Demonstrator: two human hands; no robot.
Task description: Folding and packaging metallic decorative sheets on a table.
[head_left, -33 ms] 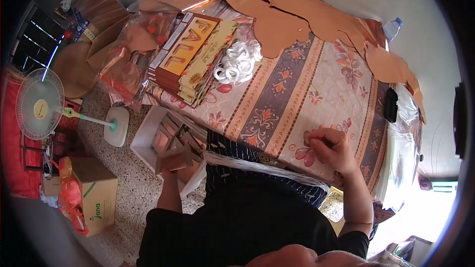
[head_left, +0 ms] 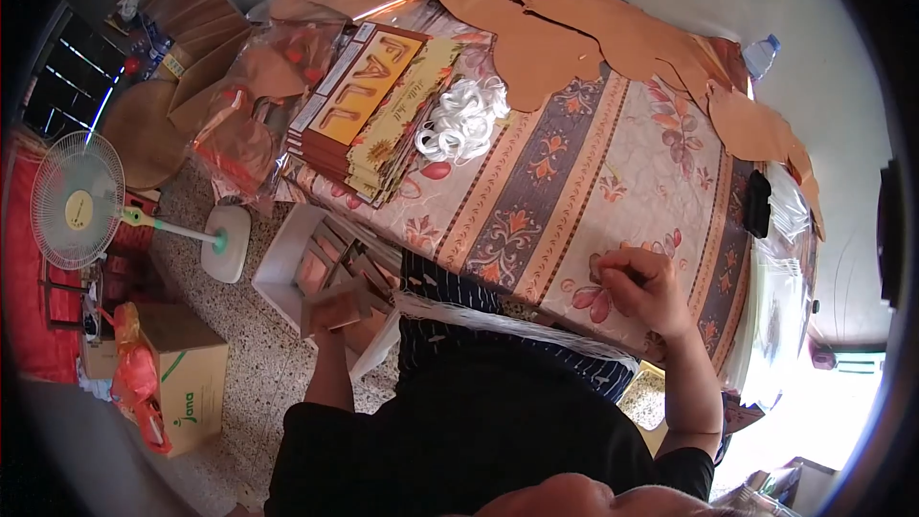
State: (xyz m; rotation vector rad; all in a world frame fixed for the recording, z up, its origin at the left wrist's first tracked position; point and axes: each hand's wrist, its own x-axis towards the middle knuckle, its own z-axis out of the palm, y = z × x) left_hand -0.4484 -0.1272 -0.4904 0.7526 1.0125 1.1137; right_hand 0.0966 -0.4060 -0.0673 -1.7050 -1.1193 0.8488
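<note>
My right hand [head_left: 639,284] rests on the flowered tablecloth [head_left: 593,172] near the table's front edge. Its fingers are curled and pinched together; anything between them is too small to tell. My left hand [head_left: 330,324] is down beside the table, mostly hidden behind a brown cardboard piece [head_left: 337,304] that it grips. It is over a white bin [head_left: 280,263] holding more brown pieces. A bundle of white strands [head_left: 498,321] lies across my lap against the table edge.
On the table are a stack of yellow-and-brown printed cards [head_left: 369,105], a pile of white loops [head_left: 464,120], large brown cut-out shapes [head_left: 574,29] and a black object [head_left: 758,203]. A standing fan [head_left: 77,201] and a cardboard box [head_left: 187,369] are on the floor to the left.
</note>
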